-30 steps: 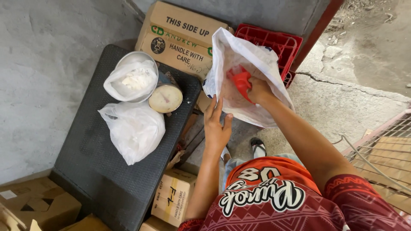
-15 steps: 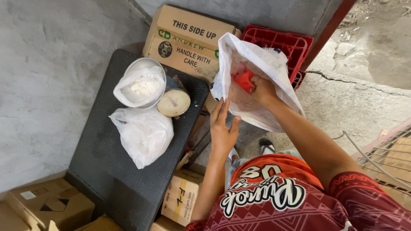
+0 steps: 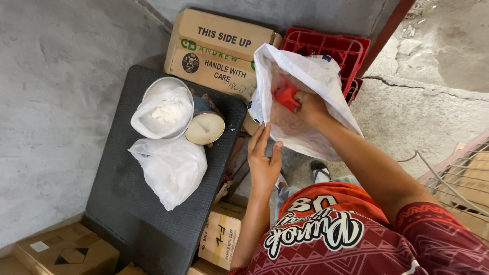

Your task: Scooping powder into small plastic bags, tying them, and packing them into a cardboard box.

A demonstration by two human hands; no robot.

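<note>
My right hand [image 3: 311,108] is inside a large white plastic bag [image 3: 310,76], gripping a red scoop [image 3: 286,94]. My left hand [image 3: 264,162] holds the bag's lower left edge, fingers spread against the plastic. To the left, on a black textured platform [image 3: 132,214], stands a metal bowl lined with a plastic bag of white powder [image 3: 164,109]. A tied white plastic bag [image 3: 169,171] lies just below it, and a round tin [image 3: 205,128] sits to the bowl's right.
A printed cardboard box [image 3: 219,51] and a red plastic crate [image 3: 331,48] stand behind the bag. Smaller cardboard boxes [image 3: 220,240] lie by my legs and at the lower left [image 3: 66,252]. Concrete wall on the left, cracked concrete floor and a wire rack [image 3: 461,178] on the right.
My right hand with the red scoop has sunk a little deeper into the bag. My left hand has risen to the bag's edge. The view has shifted slightly.
</note>
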